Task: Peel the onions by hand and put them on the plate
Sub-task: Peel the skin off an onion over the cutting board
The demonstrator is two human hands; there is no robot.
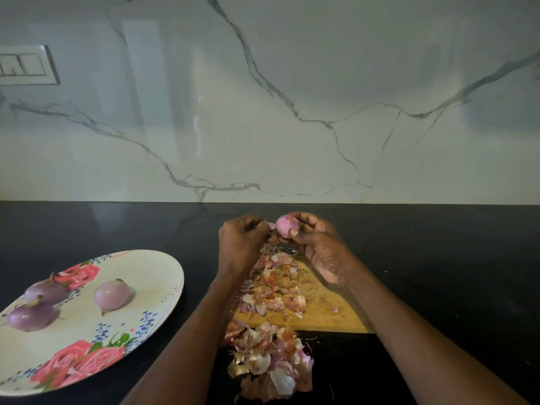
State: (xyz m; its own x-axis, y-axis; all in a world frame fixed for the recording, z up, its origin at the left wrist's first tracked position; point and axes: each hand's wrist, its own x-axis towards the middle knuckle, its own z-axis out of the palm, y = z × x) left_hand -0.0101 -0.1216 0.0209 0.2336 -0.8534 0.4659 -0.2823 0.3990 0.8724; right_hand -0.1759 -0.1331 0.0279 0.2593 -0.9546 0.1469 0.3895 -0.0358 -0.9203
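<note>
Holding an onion (287,226) above the far end of the board (321,314), the right hand (318,247) curls round it while the left hand (242,241) pinches a strip of skin (271,225) at its side. Three peeled onions (112,296) lie on the plate (152,276). Peels (271,287) cover the board and counter (438,258).

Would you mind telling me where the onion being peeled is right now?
In the head view the onion is held up in the right hand, centre-right, above the far end of the cutting board, beside the left hand.
</note>
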